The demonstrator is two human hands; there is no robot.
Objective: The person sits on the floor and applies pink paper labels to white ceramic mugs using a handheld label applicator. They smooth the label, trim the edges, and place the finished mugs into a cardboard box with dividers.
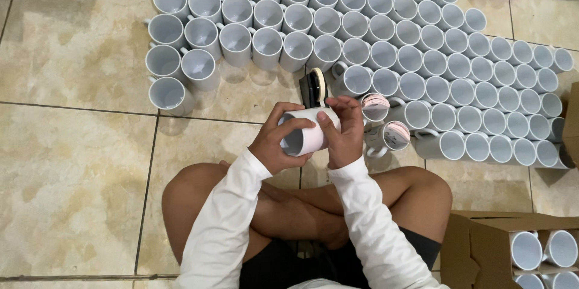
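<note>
Both hands grip one mug (307, 134) above the crossed legs: left hand (278, 143) around its open end, right hand (344, 135) covering the far side. Handle hidden. Tape dispenser (313, 87) stands just behind. Box (482, 247) cut off lower right.

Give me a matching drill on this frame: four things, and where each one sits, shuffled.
Things:
1. Paper-wrapped mug
2. Tape dispenser
3. Cardboard box
4. Two mugs lying on their sides

Places:
A. On the tiled floor just beyond the hands, at the edge of the mug rows
B. Bottom right, with white mugs inside
C. Held between the left hand and the right hand
D. On the floor just right of the hands, by the knee

Pairs: 1-C, 2-A, 3-B, 4-D
</note>
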